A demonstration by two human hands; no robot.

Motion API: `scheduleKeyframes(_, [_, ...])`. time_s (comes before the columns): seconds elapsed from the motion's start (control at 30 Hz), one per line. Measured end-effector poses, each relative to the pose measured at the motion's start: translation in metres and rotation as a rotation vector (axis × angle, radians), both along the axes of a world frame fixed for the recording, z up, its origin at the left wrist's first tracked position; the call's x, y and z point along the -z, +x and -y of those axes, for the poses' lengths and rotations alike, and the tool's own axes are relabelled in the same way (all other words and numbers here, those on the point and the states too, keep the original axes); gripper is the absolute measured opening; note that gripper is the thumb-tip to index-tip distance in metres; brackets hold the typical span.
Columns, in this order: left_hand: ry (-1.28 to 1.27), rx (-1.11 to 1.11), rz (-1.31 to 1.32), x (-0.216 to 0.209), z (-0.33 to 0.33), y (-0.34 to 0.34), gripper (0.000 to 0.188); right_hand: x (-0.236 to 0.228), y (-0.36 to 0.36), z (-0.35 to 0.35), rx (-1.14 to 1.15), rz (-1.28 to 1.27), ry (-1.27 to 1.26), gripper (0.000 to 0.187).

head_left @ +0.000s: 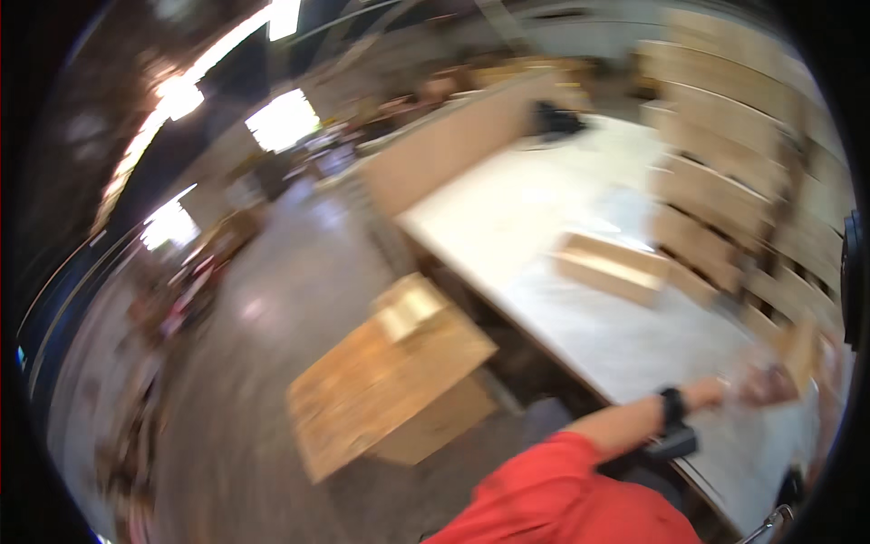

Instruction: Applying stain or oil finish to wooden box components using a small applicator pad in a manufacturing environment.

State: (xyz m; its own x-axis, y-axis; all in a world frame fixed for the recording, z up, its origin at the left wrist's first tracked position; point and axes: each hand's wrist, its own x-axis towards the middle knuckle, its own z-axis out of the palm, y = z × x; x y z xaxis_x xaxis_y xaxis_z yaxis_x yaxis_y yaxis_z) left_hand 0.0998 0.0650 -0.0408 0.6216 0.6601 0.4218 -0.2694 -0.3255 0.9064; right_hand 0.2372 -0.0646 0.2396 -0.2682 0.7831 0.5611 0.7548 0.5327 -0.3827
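My left arm, in a red sleeve with a black watch (pixel 671 408) on the wrist, stretches to the right over a pale worktable (pixel 580 326). My left hand (pixel 764 385) is smeared by motion at its far end, so its grip does not show. It is close to a light wooden piece (pixel 799 352), and I cannot tell whether it holds it. An open, shallow wooden box (pixel 612 268) stands on the table beyond the hand. My right hand does not show.
Wooden boxes (pixel 716 150) are stacked high along the table's right side. A dark object (pixel 555 120) lies at the far end, beside a raised wooden panel (pixel 453 150). Left of the table, a wooden board (pixel 381 381) carries a small stack of wood pieces (pixel 412 310).
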Motion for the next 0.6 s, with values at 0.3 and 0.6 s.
scheduleKeyframes(0.3, [1.091,-0.498,-0.126,-0.167,0.046,-0.024,0.018,0.014,0.029,-0.025,0.084,0.257,0.161,0.025])
scheduleKeyframes(0.6, [0.523,-0.324,-0.281,-0.185,0.067,-0.021,0.019,0.013,0.018,-0.001,-0.076,0.307,0.056,0.019])
